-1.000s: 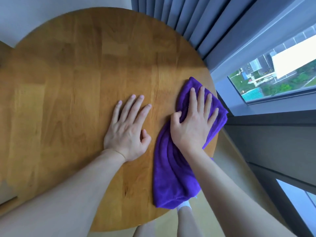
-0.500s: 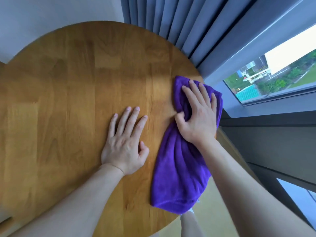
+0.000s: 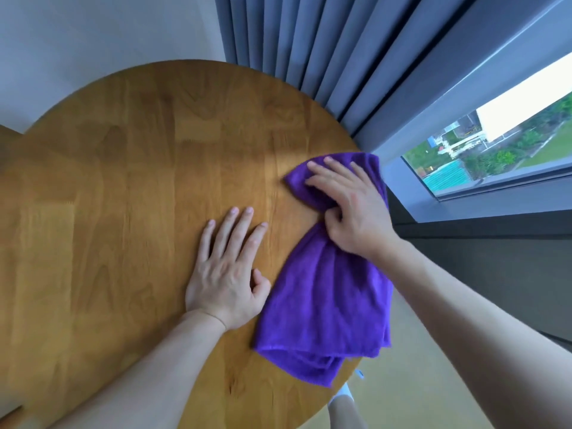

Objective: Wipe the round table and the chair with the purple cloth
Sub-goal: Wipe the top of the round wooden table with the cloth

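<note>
right hand [image 3: 349, 209]: it's on top of the purple cloth [image 3: 325, 292], fingers reaching toward the far-left, thumb curled in and pinching a bunched fold at the cloth's narrow waist. So it's gripping the cloth, not just lying flat on it.

purple cloth: sits on the right side of the round wooden table [image 3: 139, 196], pressed down under the right hand. The far end fans out past the fingertips near the table's right rim, the near end spreads wide and droops a bit over the table's near-right edge. Looks like fluffy microfibre, folded over at the near corner.

left hand [image 3: 227, 274]: flat on the bare wood, palm down, fingers straight and a bit spread, holding nothing. It's just left of the cloth, thumb right beside the cloth's edge; can't tell if it actually touches.

round wooden table: honey-coloured planks, takes up most of the view.

curtain [image 3: 309, 51]: blue-grey pleats hanging just past the table's far-right rim.

window [image 3: 495, 150]: to the right of the table, shows greenery and buildings way down below.

wall [image 3: 93, 32]: plain and pale, beyond the table's far edge.

floor [image 3: 418, 382]: yellowish, visible past the table's near-right edge.
</note>
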